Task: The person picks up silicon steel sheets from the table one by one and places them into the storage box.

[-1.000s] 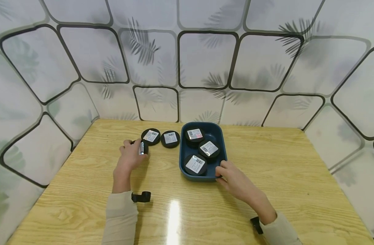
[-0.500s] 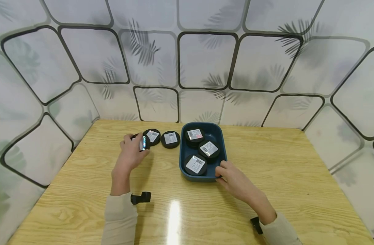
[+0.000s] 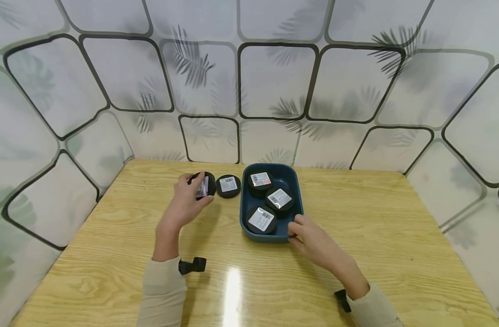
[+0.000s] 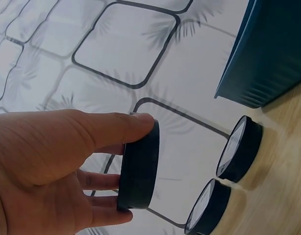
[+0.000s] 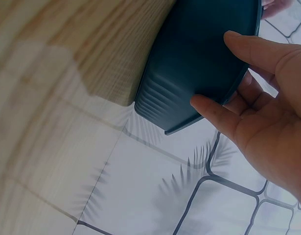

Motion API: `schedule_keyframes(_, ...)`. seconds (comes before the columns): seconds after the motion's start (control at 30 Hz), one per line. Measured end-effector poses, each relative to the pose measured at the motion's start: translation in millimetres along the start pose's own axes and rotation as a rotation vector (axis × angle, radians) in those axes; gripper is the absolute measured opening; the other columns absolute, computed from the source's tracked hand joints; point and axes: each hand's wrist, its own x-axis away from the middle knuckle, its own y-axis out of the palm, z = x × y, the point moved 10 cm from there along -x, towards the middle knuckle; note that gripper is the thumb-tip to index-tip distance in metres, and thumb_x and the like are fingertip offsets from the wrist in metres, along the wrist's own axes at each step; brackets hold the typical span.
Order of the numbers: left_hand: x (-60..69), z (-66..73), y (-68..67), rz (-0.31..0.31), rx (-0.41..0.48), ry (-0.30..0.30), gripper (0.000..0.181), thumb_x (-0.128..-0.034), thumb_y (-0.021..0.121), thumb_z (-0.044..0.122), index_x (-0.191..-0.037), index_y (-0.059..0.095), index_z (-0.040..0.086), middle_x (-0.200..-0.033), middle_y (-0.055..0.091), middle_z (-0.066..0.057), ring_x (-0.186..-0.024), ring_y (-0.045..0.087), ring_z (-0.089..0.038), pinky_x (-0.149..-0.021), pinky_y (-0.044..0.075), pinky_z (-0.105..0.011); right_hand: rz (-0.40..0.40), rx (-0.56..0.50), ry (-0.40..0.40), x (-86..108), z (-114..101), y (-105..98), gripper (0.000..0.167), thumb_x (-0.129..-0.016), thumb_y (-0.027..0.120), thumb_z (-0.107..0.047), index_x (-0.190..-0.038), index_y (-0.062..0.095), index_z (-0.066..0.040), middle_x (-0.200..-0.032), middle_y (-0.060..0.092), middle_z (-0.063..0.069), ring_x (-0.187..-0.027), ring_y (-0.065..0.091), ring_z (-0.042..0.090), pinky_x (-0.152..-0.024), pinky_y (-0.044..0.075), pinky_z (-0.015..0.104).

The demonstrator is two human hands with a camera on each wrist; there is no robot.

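Note:
My left hand (image 3: 186,200) holds a black round disc (image 4: 140,169) with a shiny label by its rim, thumb on one side and fingers on the other. In the left wrist view the disc stands tilted, clear of the tabletop. Two similar labelled discs lie on the table beyond it: one disc (image 4: 241,149) nearer the blue bin, another disc (image 4: 209,208) mostly covered by my hand and the held one in the head view. My right hand (image 3: 315,240) grips the near right corner of the blue bin (image 5: 189,63), fingers over its rim.
Inside the bin lie several black discs: one disc (image 3: 260,180) at the back, one disc (image 3: 279,198) in the middle, one disc (image 3: 261,220) at the front. The wooden table (image 3: 372,218) ends at a patterned curtain-like backdrop (image 3: 278,81).
My left hand has lifted the disc and carried it rightward, over the nearest disc on the table. The right hand stays at the bin's corner.

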Motion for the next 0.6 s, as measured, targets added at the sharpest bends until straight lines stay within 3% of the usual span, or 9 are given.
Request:
schedule_keyframes(0.27,-2.8,12.7,14.9,-0.046,0.042,0.055,0.073,-0.0973,0.065,0.022,-0.157,0.026,0.005,-0.156,0.012,-0.031,-0.139,0.017,-0.052,-0.105,0.035,-0.063,-0.002,0.002,-0.008,0.3,-1,0,0.029,-0.079,0.08,0.002,-0.076,0.057,-0.015,-0.079,0.043,-0.007,-0.076,0.04,0.01,-0.065,0.041,0.025)
schedule_keyframes(0.6,-1.3,56.1,36.0,-0.081,0.055,0.242,0.073,-0.0956,0.067,0.022,-0.156,0.029,0.006,-0.155,0.018,-0.03,-0.142,0.02,-0.049,-0.109,0.03,-0.064,-0.017,0.002,0.003,0.1,1,1,0.029,-0.08,0.079,0.001,-0.077,0.057,-0.016,-0.079,0.043,-0.006,-0.075,0.039,0.01,-0.065,0.04,0.025)
